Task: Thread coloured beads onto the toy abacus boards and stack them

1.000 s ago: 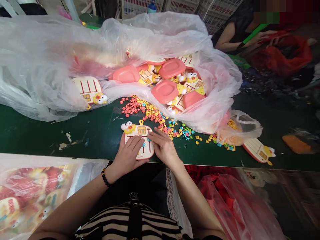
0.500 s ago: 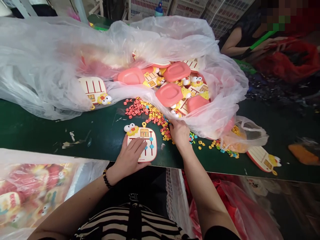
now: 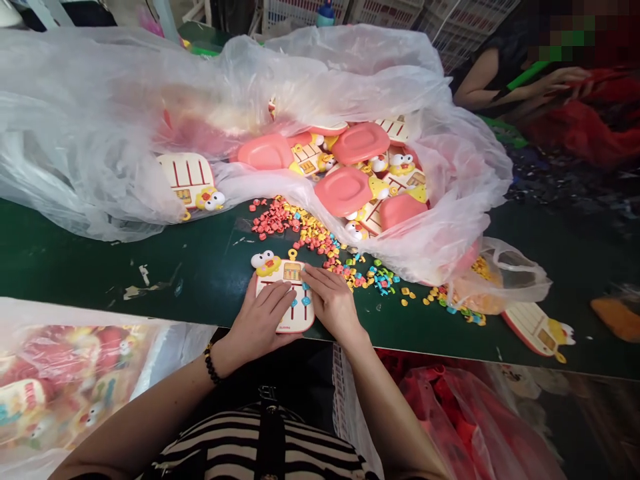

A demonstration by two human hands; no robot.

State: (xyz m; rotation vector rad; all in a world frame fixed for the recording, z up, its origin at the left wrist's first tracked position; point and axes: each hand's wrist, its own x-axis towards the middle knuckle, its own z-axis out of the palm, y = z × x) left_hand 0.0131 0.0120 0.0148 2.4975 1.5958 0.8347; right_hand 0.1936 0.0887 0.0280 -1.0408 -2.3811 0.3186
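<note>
Toy board: a cream abacus-style toy board with a yellow googly-eyed duck head at its top left corner lies flat at the near edge of the green surface, straight before the person.
Left hand: the left hand lies palm down on the board's lower left part, fingers spread and flat, pinning it; nothing is gripped. A dark bead bracelet sits on that wrist.
Right hand: the right hand touches the board's right side, fingers narrow and close together, tips on the right-hand rod near small blue beads; whether a bead is pinched, I cannot tell.
Loose beads: a scatter of red, yellow, blue and green beads lies just beyond the board.
Bag: a big clear plastic bag holds pink backs and more duck boards.
Small bag: a small clear bag of beads sits to the right, another board just beside it.
Co-worker: another person's arm shows at the far right.
</note>
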